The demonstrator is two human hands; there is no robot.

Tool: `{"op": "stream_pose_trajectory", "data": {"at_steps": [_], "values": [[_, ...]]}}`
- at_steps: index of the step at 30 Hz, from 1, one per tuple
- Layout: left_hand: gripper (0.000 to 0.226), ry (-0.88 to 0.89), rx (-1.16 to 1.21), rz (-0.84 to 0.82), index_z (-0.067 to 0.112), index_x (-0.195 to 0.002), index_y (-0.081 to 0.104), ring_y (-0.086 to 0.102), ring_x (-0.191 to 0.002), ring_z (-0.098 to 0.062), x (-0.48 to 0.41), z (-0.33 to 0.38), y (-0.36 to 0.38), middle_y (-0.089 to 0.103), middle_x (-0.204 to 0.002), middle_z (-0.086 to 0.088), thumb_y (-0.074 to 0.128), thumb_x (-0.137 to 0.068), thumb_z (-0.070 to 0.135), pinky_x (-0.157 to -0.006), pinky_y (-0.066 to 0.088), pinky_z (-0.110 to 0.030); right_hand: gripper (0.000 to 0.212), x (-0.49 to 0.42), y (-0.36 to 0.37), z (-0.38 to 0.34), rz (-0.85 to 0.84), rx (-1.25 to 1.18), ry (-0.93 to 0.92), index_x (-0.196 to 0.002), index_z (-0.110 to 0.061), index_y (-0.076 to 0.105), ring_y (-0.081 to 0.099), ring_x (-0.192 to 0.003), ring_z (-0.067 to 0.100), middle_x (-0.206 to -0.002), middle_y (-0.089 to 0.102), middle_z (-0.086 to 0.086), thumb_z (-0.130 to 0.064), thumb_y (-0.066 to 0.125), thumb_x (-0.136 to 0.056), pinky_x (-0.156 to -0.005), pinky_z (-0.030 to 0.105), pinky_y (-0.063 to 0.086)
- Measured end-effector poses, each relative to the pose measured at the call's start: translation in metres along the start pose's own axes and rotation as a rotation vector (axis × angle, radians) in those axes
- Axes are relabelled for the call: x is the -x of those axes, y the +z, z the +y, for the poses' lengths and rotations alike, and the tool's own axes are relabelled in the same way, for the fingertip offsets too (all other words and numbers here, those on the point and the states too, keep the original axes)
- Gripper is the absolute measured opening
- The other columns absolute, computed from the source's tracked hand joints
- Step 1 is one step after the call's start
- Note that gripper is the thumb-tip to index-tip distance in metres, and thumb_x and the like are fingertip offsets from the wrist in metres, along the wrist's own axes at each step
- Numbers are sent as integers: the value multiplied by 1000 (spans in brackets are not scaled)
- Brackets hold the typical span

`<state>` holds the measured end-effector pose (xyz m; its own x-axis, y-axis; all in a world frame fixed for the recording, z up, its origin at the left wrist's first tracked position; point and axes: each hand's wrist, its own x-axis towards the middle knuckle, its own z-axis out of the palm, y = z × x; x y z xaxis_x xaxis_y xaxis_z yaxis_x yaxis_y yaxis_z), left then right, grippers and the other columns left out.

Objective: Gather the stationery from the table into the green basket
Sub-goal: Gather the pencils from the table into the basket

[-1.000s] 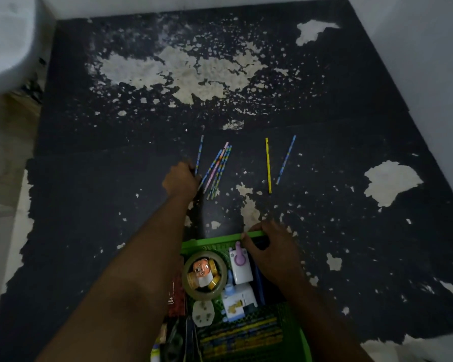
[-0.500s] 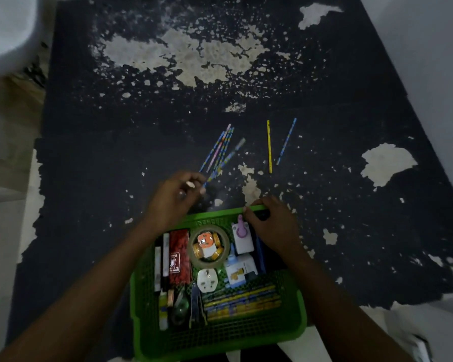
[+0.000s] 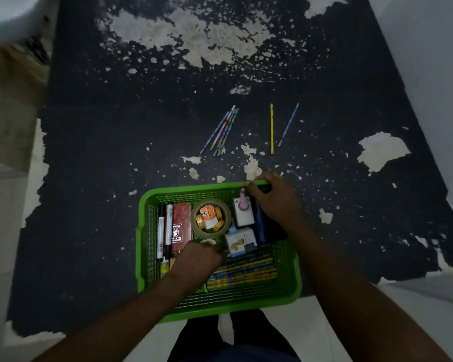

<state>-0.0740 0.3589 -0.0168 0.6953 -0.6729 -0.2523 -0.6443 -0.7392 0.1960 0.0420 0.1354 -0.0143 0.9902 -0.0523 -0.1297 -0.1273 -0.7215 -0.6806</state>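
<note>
Now: right hand [image 3: 273, 202] grips far rim of green basket [image 3: 188, 188]; left hand [image 3: 199, 260] inside it, grip unreadable; pencils [image 3: 221, 131] loose on surface [image 3: 110, 158].

I read the green basket [image 3: 194, 188] as moulded plastic: open mesh walls, smooth, slightly shiny rim. The table [image 3: 102, 152] has a matt black coating, flaked to rough pale patches, biggest upper centre. The tape roll [image 3: 194, 218] is glossy brown film. The pencils [image 3: 221, 130] have a printed patterned finish. The markers [image 3: 165, 231] are smooth plastic.

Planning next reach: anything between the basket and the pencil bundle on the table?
Nothing: head view shows only bare, flaking table between the basket and the pencil bundle.
</note>
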Motion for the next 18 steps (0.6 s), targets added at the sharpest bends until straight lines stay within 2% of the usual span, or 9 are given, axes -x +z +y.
{"op": "stream_pose_trajectory", "data": {"at_steps": [3,6,9,11,13,15,18], "values": [[27,-7,17,114,25,-67,70,59,-41,-17,-4,-5,2,63,-56,6,91,-51,22,-39,44,-23,24,-1,0,0,-8,-16,0,-88,-24,66,55,-80,5,-89,59,-6,-47,66,-89,-64,18,37],[24,-12,105,207,32,-75,70,64,-49,-11,-5,-21,-12,69,-66,12,84,-67,49,-41,46,-23,22,-5,0,1,-45,-57,24,-88,-25,67,56,-81,4,-90,61,-6,-47,67,-88,-63,8,36],[36,-227,225,381,35,-80,72,63,-53,-5,-9,-49,-36,68,-65,14,58,-82,67,-46,44,-20,27,-18,-1,-4,-157,-93,163,-86,-27,68,63,-85,8,-92,68,-6,-54,67,-85,-66,20,43],[36,-381,292,481,33,-85,72,60,-59,-4,-14,-71,-50,67,-69,14,60,-84,66,-51,45,-22,32,-30,-4,-15,-222,-68,220,-83,-24,67,63,-79,10,-84,69,-6,-56,65,-85,-63,23,43],[31,-472,334,558,30,-91,69,56,-70,-5,-22,-98,-57,64,-80,14,60,-89,60,-59,48,-25,33,-50,0,-32,-210,-57,188,-81,-21,66,63,-76,11,-78,68,-5,-53,63,-86,-66,24,44],[28,-573,337,528,28,-93,65,55,-77,-8,-32,-121,-59,60,-86,12,59,-92,56,-65,49,-28,28,-76,11,-51,-215,-113,173,-88,-17,68,61,-75,10,-75,65,-5,-45,65,-89,-72,25,45],[33,-671,401,432,27,-80,57,52,-61,-7,-41,-138,-48,54,-69,13,53,-97,55,-56,37,-24,12,-115,40,-64,-197,-161,208,-85,-13,63,61,-76,16,-71,61,-1,-23,69,-89,-79,30,50]]}}
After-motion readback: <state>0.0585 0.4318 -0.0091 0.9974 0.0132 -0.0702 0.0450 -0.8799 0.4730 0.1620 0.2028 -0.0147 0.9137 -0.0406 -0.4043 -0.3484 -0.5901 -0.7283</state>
